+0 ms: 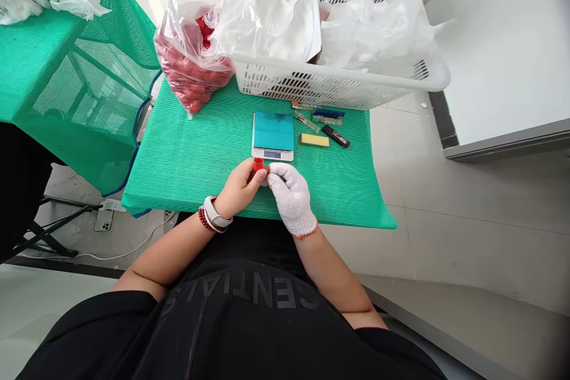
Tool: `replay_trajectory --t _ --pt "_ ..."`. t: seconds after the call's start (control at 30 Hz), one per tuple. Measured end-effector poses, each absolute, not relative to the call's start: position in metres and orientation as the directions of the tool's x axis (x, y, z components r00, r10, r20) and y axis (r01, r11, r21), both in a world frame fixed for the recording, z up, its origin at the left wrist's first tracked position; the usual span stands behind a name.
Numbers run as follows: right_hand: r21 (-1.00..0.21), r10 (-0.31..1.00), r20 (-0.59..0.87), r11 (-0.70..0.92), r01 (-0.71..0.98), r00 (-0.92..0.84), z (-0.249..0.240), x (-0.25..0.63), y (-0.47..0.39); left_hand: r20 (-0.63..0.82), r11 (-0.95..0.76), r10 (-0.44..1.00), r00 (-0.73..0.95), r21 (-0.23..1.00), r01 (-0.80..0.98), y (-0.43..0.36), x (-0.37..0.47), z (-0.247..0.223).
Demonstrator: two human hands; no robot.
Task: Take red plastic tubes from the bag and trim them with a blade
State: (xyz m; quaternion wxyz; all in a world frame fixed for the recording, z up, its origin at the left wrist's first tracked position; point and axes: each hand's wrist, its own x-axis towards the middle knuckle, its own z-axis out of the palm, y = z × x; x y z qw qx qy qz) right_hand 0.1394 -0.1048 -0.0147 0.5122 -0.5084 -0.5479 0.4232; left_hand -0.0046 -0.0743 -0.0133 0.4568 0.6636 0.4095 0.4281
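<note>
My left hand [243,187], bare with a watch and a beaded bracelet on the wrist, is closed around a small red cylindrical piece [258,164] with an open top. In a white knitted glove, my right hand [289,193] pinches at a red part [266,170] right beside it. Whether that part belongs to the same piece I cannot tell, as the fingers cover most of it. Just beyond both hands lies a digital scale [273,133] with a blue plate, its display seeming to read 0.0.
On the green mesh-covered table [200,160] are a yellow block [314,140], a black box cutter blade case [335,136] and several small clear pieces. A plastic bag of red pieces [193,71] stands back left, beside a white basket [356,86] holding plastic bags.
</note>
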Motion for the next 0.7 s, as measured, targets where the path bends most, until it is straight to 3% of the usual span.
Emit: replay_trajectory --t 0.5,0.7 --pt "-0.990 0.993 0.118 0.117 0.077 0.008 -0.0144 0.1390 -0.1040 0.192 -0.227 0.945 0.264 0.968 0.108 -0.0741 -0.0035 -0.0177" --pt "-0.988 0.988 0.128 0.120 0.099 0.081 -0.0153 0.1366 -0.1048 0.212 -0.248 0.943 0.255 0.961 0.119 -0.0756 -0.0020 -0.0146"
